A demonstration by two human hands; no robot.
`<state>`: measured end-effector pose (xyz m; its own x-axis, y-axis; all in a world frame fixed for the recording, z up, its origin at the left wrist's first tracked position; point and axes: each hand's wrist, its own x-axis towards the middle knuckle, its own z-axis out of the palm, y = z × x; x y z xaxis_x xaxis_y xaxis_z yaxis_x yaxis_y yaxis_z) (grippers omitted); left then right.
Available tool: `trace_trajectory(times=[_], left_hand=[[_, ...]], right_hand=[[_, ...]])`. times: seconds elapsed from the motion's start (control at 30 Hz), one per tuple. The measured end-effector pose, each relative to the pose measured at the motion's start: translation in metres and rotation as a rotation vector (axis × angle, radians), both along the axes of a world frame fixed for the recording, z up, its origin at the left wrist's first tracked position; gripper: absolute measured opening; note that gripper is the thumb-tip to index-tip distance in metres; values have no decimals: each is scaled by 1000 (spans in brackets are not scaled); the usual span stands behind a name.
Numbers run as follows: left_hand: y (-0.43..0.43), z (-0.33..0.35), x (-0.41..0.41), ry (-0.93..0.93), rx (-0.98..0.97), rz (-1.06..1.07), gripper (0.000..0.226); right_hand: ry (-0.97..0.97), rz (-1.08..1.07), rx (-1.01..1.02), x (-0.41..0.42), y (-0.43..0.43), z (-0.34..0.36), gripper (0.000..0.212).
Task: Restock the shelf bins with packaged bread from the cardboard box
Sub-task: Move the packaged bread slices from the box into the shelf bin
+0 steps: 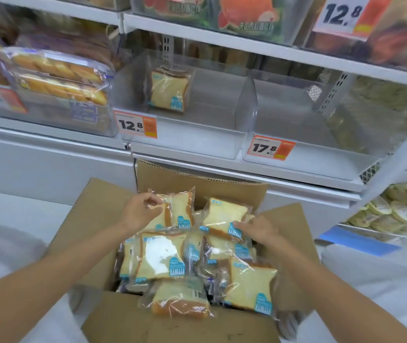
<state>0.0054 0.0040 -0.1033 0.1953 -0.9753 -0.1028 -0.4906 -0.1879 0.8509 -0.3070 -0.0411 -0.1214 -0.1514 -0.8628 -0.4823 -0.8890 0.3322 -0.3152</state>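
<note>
An open cardboard box (123,320) in front of me holds several clear packs of sliced toast bread with blue labels. My left hand (140,211) pinches the top of one bread pack (180,211), held upright above the box's far left. My right hand (259,230) grips the lower edge of a second bread pack (224,215) at the far right of the box. Above, a clear shelf bin (197,134) with a 12.8 price tag holds a single upright toast pack (169,91). The clear bin (326,157) to its right, tagged 17.8, holds nothing.
Long bread loaves in clear packs (58,78) fill the bin to the left. Watermelon-printed packs (244,13) sit on the shelf above. Round yellow packaged goods (395,209) lie on a lower shelf at right. White shelf edges run just behind the box.
</note>
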Motion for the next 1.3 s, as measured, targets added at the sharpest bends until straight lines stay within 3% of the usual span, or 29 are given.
trace_trajectory(times=[0.07,0.13,0.3,0.37,0.47,0.5,0.57,0.63,0.7,0.83,0.9,0.97,1.17,1.3], left_hand=[[-4,-6,-6,45,29,19,12],[-10,-9,-10,98,50,21,13],[-14,-1,-16,196,76,46,12],[-15,4,-16,247,82,75,33],[-11,15,-14,321,254,-12,98],[-10,15,-13,387,317,-52,107],[-7,17,-4,552,378,-59,83],[-5,18,13,619,342,60,60],[-4,19,37,590,268,193,62],[8,23,70,518,184,324,35],[17,20,77,503,163,363,42],[24,15,83,516,160,406,44],[26,14,85,607,118,409,35],[21,24,64,571,85,289,29]], right_hand=[[-228,-105,-6,7,-2,-5,33],[-398,-239,-60,14,-1,-4,33],[-498,-239,-297,24,-1,21,24],[-656,-235,-250,33,0,30,27],[-907,-214,-110,61,10,43,23],[-970,-171,-79,71,12,44,23],[-1009,-51,-39,90,18,41,27],[-915,72,-41,102,22,35,37],[-736,179,-69,105,22,22,56],[-451,416,5,109,27,-11,89],[-242,546,17,112,33,-24,94],[-117,629,-28,113,34,-30,82],[-556,425,-90,107,12,1,40],[-809,304,-194,106,-1,36,38]])
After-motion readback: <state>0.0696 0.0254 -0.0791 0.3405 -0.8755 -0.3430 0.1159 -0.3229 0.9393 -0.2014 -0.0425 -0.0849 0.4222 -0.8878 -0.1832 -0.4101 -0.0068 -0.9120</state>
